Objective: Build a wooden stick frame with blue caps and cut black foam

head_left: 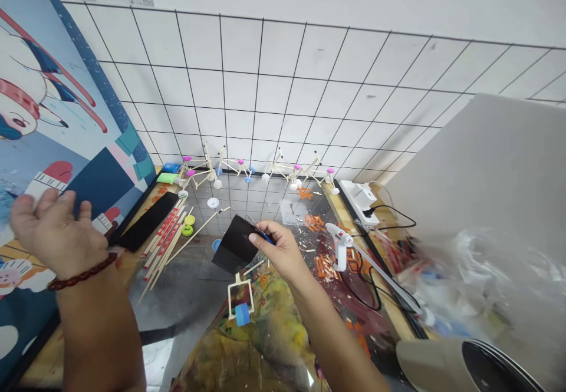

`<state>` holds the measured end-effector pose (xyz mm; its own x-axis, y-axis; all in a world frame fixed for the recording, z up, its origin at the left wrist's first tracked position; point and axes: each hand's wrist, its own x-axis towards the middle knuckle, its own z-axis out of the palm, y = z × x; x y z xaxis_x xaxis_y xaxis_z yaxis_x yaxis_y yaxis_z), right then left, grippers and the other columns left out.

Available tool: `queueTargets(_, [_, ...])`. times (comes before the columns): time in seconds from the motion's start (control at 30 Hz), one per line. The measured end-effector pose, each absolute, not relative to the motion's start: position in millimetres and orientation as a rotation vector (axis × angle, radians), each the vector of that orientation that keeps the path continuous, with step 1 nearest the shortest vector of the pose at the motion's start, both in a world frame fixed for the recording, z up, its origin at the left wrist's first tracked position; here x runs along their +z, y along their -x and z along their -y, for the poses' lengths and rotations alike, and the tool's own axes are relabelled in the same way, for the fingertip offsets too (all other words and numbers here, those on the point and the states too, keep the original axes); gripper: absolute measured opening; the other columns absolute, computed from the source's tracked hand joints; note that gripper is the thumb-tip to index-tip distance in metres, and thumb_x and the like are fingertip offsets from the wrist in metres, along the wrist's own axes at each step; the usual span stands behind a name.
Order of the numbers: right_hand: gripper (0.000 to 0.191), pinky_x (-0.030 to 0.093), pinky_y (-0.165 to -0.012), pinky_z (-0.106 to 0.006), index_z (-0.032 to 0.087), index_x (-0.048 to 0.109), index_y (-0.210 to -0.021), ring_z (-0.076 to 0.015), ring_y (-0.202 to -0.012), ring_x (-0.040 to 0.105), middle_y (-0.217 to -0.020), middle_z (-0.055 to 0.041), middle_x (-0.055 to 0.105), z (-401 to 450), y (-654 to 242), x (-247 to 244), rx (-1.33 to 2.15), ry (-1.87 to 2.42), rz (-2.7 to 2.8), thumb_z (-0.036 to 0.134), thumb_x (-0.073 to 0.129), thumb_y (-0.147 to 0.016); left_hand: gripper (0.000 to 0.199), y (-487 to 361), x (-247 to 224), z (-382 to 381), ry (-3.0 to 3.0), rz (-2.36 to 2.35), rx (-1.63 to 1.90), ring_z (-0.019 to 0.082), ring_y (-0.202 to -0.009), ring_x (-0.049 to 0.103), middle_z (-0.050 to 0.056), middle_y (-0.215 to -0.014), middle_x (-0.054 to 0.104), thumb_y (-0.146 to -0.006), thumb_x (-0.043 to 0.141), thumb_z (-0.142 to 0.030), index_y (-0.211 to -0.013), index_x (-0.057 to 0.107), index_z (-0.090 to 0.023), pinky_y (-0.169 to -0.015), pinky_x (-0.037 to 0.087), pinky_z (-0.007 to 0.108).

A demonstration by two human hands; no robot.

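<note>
Black card sits pinched in the right hand above the desk, near a small stick frame. Left hand hangs spread wide, holding nothing.

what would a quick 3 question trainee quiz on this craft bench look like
1. True or false: the right hand holds a black sheet.
2. Which hand wears the bead bracelet: A left, B right?
3. What colour is the block on the stick frame near the right hand?

Key: 1 true. 2 A; the left hand is raised, open and holds nothing. 3 blue.
</note>
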<state>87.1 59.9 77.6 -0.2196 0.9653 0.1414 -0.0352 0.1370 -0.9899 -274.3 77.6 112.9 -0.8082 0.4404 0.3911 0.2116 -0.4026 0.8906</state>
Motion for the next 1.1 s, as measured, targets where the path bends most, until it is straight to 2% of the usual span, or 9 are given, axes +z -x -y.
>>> queueTargets(0.07, [0.018, 0.036, -0.061, -0.024, 0.019, 0.061, -0.077, -0.0123, -0.063, 0.046, -0.067, 0.0025, 0.053, -59.2, -87.3, 78.2, 1.273, 0.974, 1.418, 0.036, 0.068, -0.075, 0.063, 241.0, 120.5, -82.9, -0.742, -1.426, 2.406, 0.015, -0.099, 0.06, 0.006, -0.121, 0.056, -0.064, 0.067, -0.015, -0.121, 0.041, -0.018, -0.081, 0.049, 0.03])
queueTargets(0.13, [0.018, 0.036, -0.059, -0.024, 0.019, 0.062, -0.077, -0.0121, -0.063, 0.045, -0.067, 0.0024, 0.053, -58.8, -87.6, 79.4, 1.285, 0.973, 1.418, 0.036, 0.067, -0.075, 0.051, 199.7, 125.2, -85.1, -0.882, -1.266, 2.28, 0.015, -0.096, 0.062, 0.007, -0.113, 0.061, -0.065, 0.072, -0.017, -0.112, 0.053, -0.016, -0.085, 0.049, 0.03])
queueTargets(0.2, [0.018, 0.036, -0.059, -0.024, 0.019, 0.062, -0.077, -0.0119, -0.062, 0.045, -0.067, 0.0024, 0.053, -58.7, -87.6, 80.7, 1.293, 0.972, 1.411, 0.036, 0.068, -0.075, 0.049, 158.9, 124.1, -82.6, -1.089, -1.126, 1.997, 0.017, -0.102, 0.062, 0.008, -0.116, 0.063, -0.069, 0.076, -0.023, -0.114, 0.057, -0.019, -0.091, 0.049, 0.032])
queueTargets(0.33, [0.019, 0.036, -0.059, -0.024, 0.018, 0.061, -0.076, -0.0115, -0.062, 0.045, -0.066, 0.0026, 0.053, -59.3, -87.4, 81.9, 1.287, 0.953, 1.41, 0.036, 0.068, -0.076, 0.069, 100.9, 108.7, -70.1, -1.258, -0.985, 1.299, 0.024, -0.115, 0.059, 0.011, -0.121, 0.065, -0.064, 0.083, -0.027, -0.127, 0.054, -0.022, -0.098, 0.046, 0.036])
queueTargets(0.4, [0.02, 0.036, -0.059, -0.023, 0.018, 0.061, -0.075, -0.0112, -0.061, 0.045, -0.066, 0.0029, 0.053, -60.1, -87.6, 81.7, 1.28, 0.945, 1.415, 0.036, 0.068, -0.076, 0.064, 86.3, 100.3, -65.3, -1.268, -0.971, 1.097, 0.024, -0.101, 0.065, 0.009, -0.11, 0.07, -0.061, 0.085, -0.028, -0.12, 0.061, -0.02, -0.088, 0.051, 0.035])
queueTargets(0.43, [0.02, 0.036, -0.059, -0.023, 0.018, 0.061, -0.075, -0.0113, -0.061, 0.045, -0.066, 0.0028, 0.053, -60.6, -87.9, 81.4, 1.272, 0.943, 1.415, 0.037, 0.068, -0.077, 0.052, 81.8, 96.8, -63.9, -1.263, -0.982, 1.027, 0.023, -0.09, 0.067, 0.008, -0.099, 0.072, -0.062, 0.084, -0.03, -0.109, 0.067, -0.017, -0.081, 0.052, 0.034])
queueTargets(0.53, [0.021, 0.04, -0.064, -0.024, 0.018, 0.063, -0.082, -0.0128, -0.067, 0.05, -0.072, 0.0011, 0.058, -62.6, -89.8, 80.7, 1.231, 0.961, 1.368, 0.038, 0.068, -0.077, 0.03, 76.3, 90.5, -63.2, -1.201, -1.004, 1.019, 0.019, -0.075, 0.067, 0.006, -0.082, 0.074, -0.067, 0.08, -0.035, -0.087, 0.074, -0.014, -0.072, 0.053, 0.03])
queueTargets(0.9, [0.021, 0.041, -0.065, -0.025, 0.019, 0.066, -0.082, -0.0134, -0.068, 0.053, -0.074, 0.0, 0.062, -66.0, -94.9, 76.5, 1.232, 0.985, 1.328, 0.039, 0.069, -0.077, 0.027, 74.1, 93.6, -62.7, -1.017, -0.965, 1.017, 0.014, -0.068, 0.065, 0.003, -0.078, 0.075, -0.062, 0.084, -0.029, -0.083, 0.075, -0.015, -0.067, 0.052, 0.024])
queueTargets(1.1, [0.027, 0.042, -0.069, -0.026, 0.019, 0.066, -0.093, -0.0153, -0.074, 0.055, -0.08, -0.0013, 0.063, -68.8, -108.7, 80.9, 1.15, 1.054, 1.481, 0.044, 0.066, -0.081, 0.023, 69.3, 91.6, -64.8, -0.889, -0.962, 1.093, 0.015, -0.066, 0.066, 0.005, -0.075, 0.075, -0.065, 0.082, -0.031, -0.08, 0.076, -0.014, -0.068, 0.053, 0.026])
